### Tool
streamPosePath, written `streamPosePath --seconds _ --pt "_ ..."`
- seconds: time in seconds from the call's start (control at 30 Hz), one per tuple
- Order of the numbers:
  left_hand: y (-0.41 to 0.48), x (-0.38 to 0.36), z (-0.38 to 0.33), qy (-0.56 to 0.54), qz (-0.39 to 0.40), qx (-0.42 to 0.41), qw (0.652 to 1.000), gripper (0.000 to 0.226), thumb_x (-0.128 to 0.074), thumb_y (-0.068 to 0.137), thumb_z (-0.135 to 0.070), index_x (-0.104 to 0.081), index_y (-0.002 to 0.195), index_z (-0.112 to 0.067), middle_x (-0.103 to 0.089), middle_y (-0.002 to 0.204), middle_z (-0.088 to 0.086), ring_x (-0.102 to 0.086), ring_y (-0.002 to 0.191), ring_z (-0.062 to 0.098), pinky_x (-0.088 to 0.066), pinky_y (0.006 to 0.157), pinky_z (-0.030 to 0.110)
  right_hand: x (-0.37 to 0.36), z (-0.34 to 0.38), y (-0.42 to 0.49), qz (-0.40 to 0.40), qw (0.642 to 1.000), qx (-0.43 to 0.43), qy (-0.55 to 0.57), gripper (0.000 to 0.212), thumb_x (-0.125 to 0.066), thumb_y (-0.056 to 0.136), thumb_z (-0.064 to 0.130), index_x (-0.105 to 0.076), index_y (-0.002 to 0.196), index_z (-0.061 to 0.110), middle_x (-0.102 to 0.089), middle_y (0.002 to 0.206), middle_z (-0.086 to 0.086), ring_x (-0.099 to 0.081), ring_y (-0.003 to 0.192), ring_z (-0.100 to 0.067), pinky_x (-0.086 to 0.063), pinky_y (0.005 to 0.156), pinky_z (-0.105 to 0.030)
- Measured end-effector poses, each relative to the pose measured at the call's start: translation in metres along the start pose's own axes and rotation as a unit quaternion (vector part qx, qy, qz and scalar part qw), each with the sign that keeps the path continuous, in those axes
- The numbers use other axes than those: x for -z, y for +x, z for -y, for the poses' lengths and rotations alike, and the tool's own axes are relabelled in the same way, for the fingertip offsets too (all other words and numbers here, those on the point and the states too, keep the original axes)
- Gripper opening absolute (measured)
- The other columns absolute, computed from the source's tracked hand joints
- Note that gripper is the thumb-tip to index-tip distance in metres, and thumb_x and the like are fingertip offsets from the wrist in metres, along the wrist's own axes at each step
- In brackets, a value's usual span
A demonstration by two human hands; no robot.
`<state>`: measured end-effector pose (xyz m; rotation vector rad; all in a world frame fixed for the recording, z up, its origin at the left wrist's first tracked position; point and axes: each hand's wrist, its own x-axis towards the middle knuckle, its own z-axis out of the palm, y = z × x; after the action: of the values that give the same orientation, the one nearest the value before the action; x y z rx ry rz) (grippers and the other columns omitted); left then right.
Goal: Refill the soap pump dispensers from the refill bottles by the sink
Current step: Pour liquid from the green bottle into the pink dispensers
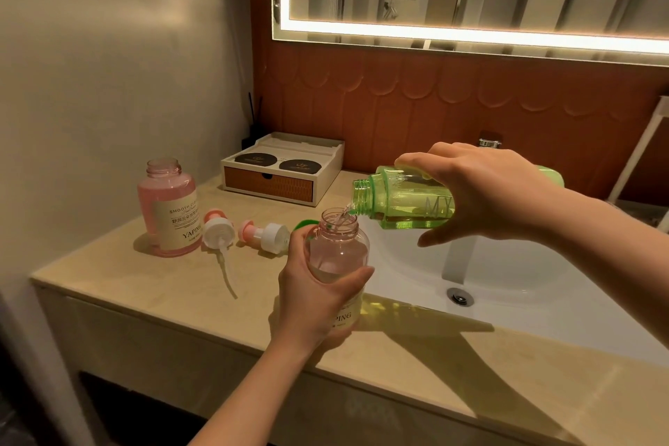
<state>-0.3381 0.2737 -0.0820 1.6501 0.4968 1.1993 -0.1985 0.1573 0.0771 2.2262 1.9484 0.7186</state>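
Pouring is underway, so I'd call it mid-task. Left hand (318, 297) grips the open pink dispenser (338, 250) upright at the sink's (506, 282) left edge. Right hand (485, 192) is wrapped round the green refill bottle (405, 203), tipped nearly flat over the sink, with a thin stream going into the dispenser's neck. It looks only partly filled.

The other dispenser (168, 206) stands further left of the sink on the desk (144, 275). It looks nearly full but is uncapped. The long-tube pump (217, 228) and second pump (269, 233) lie between it and the sink, so screwing them on is left.
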Motion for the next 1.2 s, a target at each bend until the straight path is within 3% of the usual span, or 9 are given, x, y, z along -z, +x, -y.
streamPosePath --seconds 0.43,0.67,0.93,1.07,1.2 --pt "-0.0011 -0.0004 -0.0021 0.009 0.001 0.010 1.000 0.062 -0.082 0.062 -0.023 -0.042 0.107 -0.040 -0.055 0.106 -0.023 -0.054 0.098 -0.007 -0.044 0.073 0.005 0.0051 -0.0002 0.0006 0.004 1.000 0.009 -0.027 0.100 -0.066 0.063 0.067 -0.023 0.145 0.031 -0.054 0.121 0.005 -0.053 0.105 -0.014 -0.047 0.071 -0.022" --pt "-0.0015 -0.0010 -0.0030 0.004 -0.003 0.007 1.000 0.062 -0.082 0.061 -0.021 -0.043 0.106 -0.039 -0.056 0.105 -0.021 -0.056 0.099 -0.002 -0.045 0.078 0.015 0.0065 0.0003 0.0012 0.000 0.999 0.011 -0.044 0.099 -0.066 0.063 0.068 -0.023 0.145 0.031 -0.054 0.120 0.006 -0.053 0.104 -0.014 -0.048 0.071 -0.023" --pt "-0.0014 -0.0004 -0.0022 0.005 -0.002 0.008 1.000 0.062 -0.082 0.060 -0.025 -0.043 0.106 -0.040 -0.058 0.104 -0.022 -0.056 0.098 -0.007 -0.045 0.079 0.014 0.0075 0.0007 0.0036 0.004 0.998 0.014 -0.057 0.098 -0.065 0.065 0.067 -0.022 0.145 0.032 -0.054 0.120 0.006 -0.053 0.103 -0.013 -0.040 0.067 -0.017" --pt "-0.0013 -0.0005 -0.0032 0.004 -0.002 0.010 1.000 0.063 -0.078 0.054 -0.039 -0.043 0.106 -0.041 -0.058 0.104 -0.022 -0.055 0.095 -0.011 -0.046 0.076 0.010 0.0084 0.0018 0.0041 0.005 0.998 0.019 -0.062 0.098 -0.065 0.065 0.067 -0.021 0.145 0.032 -0.053 0.120 0.006 -0.052 0.104 -0.013 -0.041 0.068 -0.018" --pt "-0.0013 -0.0004 -0.0024 0.002 -0.003 0.011 1.000 0.062 -0.081 0.057 -0.032 -0.043 0.106 -0.038 -0.058 0.104 -0.021 -0.056 0.097 -0.008 -0.046 0.078 0.016 0.0090 0.0027 0.0047 0.002 0.998 0.022 -0.060 0.098 -0.065 0.065 0.067 -0.021 0.145 0.032 -0.053 0.121 0.006 -0.052 0.104 -0.013 -0.046 0.071 -0.021"
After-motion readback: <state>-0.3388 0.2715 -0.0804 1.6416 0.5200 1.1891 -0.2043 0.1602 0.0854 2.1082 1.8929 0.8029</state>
